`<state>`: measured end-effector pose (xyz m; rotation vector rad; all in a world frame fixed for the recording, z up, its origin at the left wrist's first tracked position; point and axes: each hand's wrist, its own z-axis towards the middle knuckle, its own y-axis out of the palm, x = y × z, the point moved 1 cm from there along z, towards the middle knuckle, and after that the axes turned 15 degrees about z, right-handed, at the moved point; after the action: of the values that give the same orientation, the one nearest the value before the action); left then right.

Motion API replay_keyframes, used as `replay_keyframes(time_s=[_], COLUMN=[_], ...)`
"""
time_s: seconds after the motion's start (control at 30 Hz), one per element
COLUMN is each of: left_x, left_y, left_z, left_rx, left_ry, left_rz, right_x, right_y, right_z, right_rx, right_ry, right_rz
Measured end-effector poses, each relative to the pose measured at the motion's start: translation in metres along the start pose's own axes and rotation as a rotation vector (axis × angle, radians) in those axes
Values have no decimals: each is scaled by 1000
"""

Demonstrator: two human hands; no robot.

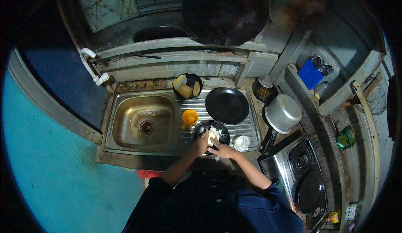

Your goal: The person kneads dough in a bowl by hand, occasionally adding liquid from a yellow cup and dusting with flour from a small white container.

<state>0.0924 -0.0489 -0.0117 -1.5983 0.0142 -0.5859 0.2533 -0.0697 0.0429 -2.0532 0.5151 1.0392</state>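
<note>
On the sink's ribbed drainboard sits a round black bowl (pixel 226 135) holding a pale, crumbly mass like dough (pixel 213 135). My left hand (pixel 201 144) presses into the mass from its left side. From the right, my right hand (pixel 222 150) has its fingers on the same mass, close to the left fingertips. White bits cling around the fingers and the bowl's inside. Just right of the bowl lies a small white plastic bag (pixel 241 142), apparently open. An orange cup (pixel 189 117) stands at the bowl's upper left.
Left is a steel sink basin (pixel 144 103). Behind the bowl lies a large black round tray (pixel 227 105); a black dish with yellowish pieces (pixel 187 85) stands farther back. To the right are a metal pot (pixel 283 113), a gas stove (pixel 299 178) and a blue cutlery basket (pixel 310 74).
</note>
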Motion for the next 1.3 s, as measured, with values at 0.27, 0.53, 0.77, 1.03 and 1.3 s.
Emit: replay_keyframes(time_s=[0.27,0.53,0.77,1.03,1.3], left_x=[-18,-46,-14,-53,-9], left_y=[-35,-9,-61,-21,-42], left_z=[17,27,-3,22,42], left_rx=[130,435,341,328,116], left_ry=[-170,-95,-174,-296,-117], left_rz=[-506,-364,-351,-568,-386], right_x=[7,-37,-14,-38,10], right_y=[-44,8,-4,-29,-83], right_z=[22,53,77,29,-36], right_rx=[291,415,582,262,595], right_ry=[-96,-159,-152,-98,132], right_rz=[92,-369,-412,338,165])
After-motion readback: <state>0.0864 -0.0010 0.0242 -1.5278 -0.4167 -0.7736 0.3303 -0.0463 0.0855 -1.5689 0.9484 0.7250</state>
